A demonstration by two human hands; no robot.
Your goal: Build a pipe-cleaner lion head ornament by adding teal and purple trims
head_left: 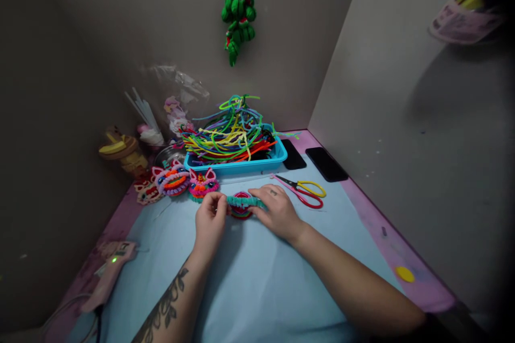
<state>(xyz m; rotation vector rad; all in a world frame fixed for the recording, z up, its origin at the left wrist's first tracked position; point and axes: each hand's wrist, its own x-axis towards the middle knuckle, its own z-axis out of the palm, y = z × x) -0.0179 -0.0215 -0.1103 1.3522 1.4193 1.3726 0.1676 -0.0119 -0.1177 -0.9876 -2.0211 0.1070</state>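
My fingers (pixel 215 204) pinch the teal strip's (pixel 246 202) left end, right hand (pixel 277 211) pressing its other end over the red coil (pixel 240 211) on the table (pixel 257 278); judged light, soft, bendable—best held by the ends.

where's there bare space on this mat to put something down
The light blue mat is bare in front of the left hand and right hand, and right of the scissors. It is crowded toward the back: blue tray, finished faces, two phones.
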